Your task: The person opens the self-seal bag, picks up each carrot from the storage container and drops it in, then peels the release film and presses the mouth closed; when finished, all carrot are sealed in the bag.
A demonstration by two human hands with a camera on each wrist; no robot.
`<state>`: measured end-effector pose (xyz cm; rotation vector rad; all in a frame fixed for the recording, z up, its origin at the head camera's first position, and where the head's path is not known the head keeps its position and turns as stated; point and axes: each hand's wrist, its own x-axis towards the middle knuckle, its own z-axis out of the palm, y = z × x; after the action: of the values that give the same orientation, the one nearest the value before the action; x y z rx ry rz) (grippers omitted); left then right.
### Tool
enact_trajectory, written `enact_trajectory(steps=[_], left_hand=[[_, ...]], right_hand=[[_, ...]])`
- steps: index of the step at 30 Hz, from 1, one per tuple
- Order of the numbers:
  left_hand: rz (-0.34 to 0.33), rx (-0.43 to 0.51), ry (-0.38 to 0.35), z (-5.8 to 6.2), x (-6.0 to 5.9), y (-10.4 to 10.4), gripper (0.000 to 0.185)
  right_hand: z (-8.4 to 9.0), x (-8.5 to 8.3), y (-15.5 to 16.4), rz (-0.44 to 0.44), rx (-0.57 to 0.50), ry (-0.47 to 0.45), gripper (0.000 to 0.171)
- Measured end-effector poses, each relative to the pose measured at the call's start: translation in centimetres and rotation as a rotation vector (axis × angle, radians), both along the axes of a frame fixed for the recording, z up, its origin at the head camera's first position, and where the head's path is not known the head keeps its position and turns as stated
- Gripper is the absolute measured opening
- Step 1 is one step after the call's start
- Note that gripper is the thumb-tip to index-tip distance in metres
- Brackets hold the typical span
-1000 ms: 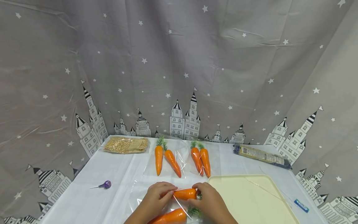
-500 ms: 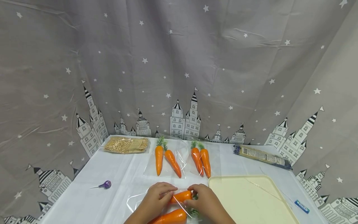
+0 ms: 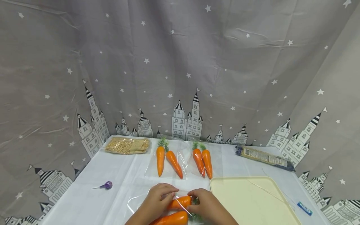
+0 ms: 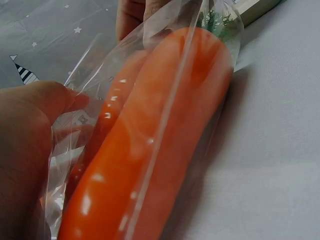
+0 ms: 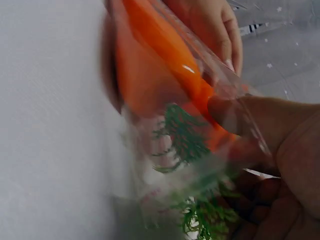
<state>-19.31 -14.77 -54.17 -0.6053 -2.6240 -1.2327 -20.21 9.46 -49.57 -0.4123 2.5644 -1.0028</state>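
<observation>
In front of me a clear plastic bag [image 3: 135, 203] has two orange toy carrots in it. The nearer carrot [image 3: 171, 219] lies along the bag, its green leaves [image 5: 182, 132] seen through the plastic. My left hand [image 3: 158, 200] pinches the bag's far edge between thumb and fingers. My right hand [image 3: 207, 204] grips the farther carrot [image 3: 180, 203] at its thick leafy end, its tip pointing left in the bag. In the right wrist view, this carrot's leaves [image 5: 207, 215] stick out past the bag's mouth, beside my curled fingers.
Beyond my hands lie two clear bags holding carrots [image 3: 160, 161] and more carrots [image 3: 206, 162]. A cream tray [image 3: 253, 193] is at right, with a blue-white packet [image 3: 304, 208] beside it. A long pack [image 3: 264, 157], a bag of kernels [image 3: 127, 145] and a purple lollipop [image 3: 107, 185] lie around.
My right hand has moved left, pushing the farther carrot deeper into the bag. The left hand has stayed in place at the bag's edge.
</observation>
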Motion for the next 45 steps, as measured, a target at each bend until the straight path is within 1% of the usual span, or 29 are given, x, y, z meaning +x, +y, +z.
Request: enact_trajectory(steps=[5,7,11,14,16,19,22,25,29,33,37,39,42,45], left_hand=[[0.000,-0.004,0.004,0.0,0.0,0.0,0.020],[-0.001,-0.001,0.020,0.0,0.1,0.0,0.020],[-0.006,0.005,0.038,0.1,0.2,0.0,0.019],[-0.010,0.005,0.041,0.2,0.3,0.1,0.019],[-0.008,0.003,0.046,0.2,0.3,0.1,0.019],[-0.004,-0.005,0.045,0.1,0.2,0.1,0.019],[0.001,-0.008,0.043,0.0,0.2,0.1,0.019],[-0.001,-0.009,0.024,0.0,0.2,0.1,0.020],[-0.011,-0.010,0.003,0.1,0.1,0.1,0.021],[-0.010,-0.015,0.001,0.1,0.2,0.1,0.021],[-0.002,-0.029,-0.005,0.3,0.3,0.1,0.021],[0.004,-0.039,-0.014,0.3,0.3,0.2,0.021],[0.011,-0.053,-0.026,0.4,0.4,0.2,0.021],[0.018,-0.064,-0.037,0.5,0.4,0.3,0.021]], right_hand=[[0.3,0.1,0.9,0.008,-0.028,-0.026,0.039],[0.5,0.0,1.3,0.022,-0.018,-0.009,0.037],[0.7,-0.1,2.0,0.074,0.044,0.115,0.033],[0.6,-0.2,2.4,0.086,0.107,0.214,0.032],[0.4,-0.3,2.5,0.090,0.132,0.232,0.030],[0.0,-0.6,2.5,0.105,0.127,0.222,0.025],[-0.4,-0.6,2.4,0.130,0.085,0.216,0.019],[-0.7,-0.6,2.0,0.122,0.050,0.185,0.015],[-1.0,-0.6,1.2,0.098,0.039,0.135,0.012],[-1.1,-0.5,1.0,0.100,0.039,0.128,0.014],[-0.5,-0.3,1.6,0.079,0.016,0.155,0.024],[0.0,0.0,2.1,0.055,-0.020,0.167,0.029],[1.2,0.4,2.9,0.021,-0.074,0.162,0.030],[2.1,1.0,3.5,0.033,-0.110,0.159,0.029]])
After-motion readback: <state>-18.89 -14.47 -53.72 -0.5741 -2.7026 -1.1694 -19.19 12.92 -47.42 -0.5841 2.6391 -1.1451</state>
